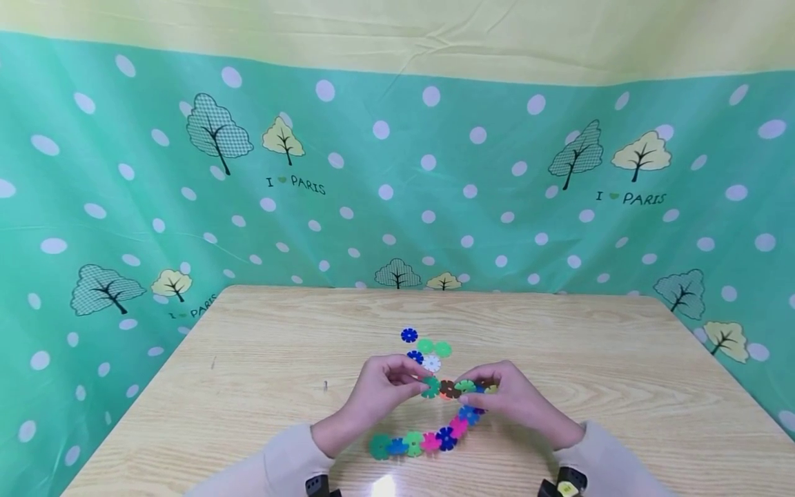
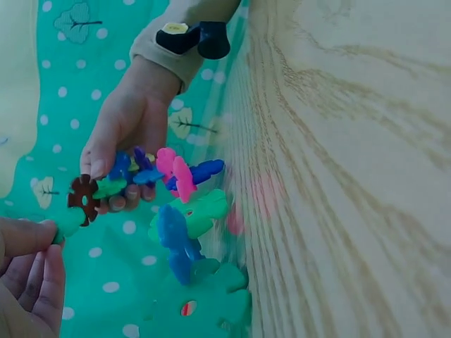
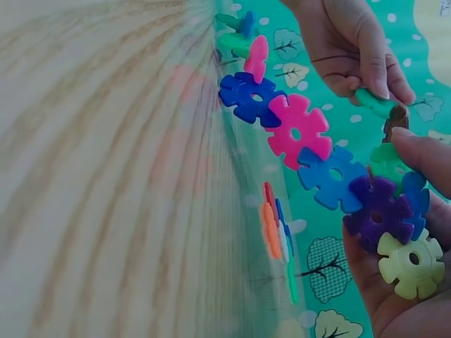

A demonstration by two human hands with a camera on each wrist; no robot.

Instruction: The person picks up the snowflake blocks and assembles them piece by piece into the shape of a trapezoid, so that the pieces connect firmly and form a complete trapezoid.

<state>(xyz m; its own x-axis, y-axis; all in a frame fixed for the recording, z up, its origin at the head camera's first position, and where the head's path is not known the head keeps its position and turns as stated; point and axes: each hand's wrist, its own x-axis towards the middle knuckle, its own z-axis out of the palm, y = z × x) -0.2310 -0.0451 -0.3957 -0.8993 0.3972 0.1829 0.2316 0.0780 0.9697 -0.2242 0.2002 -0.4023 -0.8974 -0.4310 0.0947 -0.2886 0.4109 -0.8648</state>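
Note:
My left hand (image 1: 381, 386) pinches a dark green snowflake disc (image 1: 430, 388) by its edge. Slotted against that disc is a brown snowflake disc (image 2: 84, 200), which joins a light green one (image 1: 464, 386). My right hand (image 1: 512, 397) grips this end of the chain between thumb and fingers. Over its palm, in the right wrist view, lie a purple disc (image 3: 378, 215) and a pale yellow disc (image 3: 412, 265). From there the linked chain curves down toward the near left through blue and pink discs (image 3: 299, 132), ending in a large green disc (image 1: 380, 446).
Beyond the hands, loose snowflake discs lie on the wooden table (image 1: 279, 359): dark blue (image 1: 408, 335), light green (image 1: 443, 348) and white (image 1: 431, 363). An orange one (image 3: 269, 231) shows low in the right wrist view. A green dotted curtain (image 1: 348, 172) hangs behind the table.

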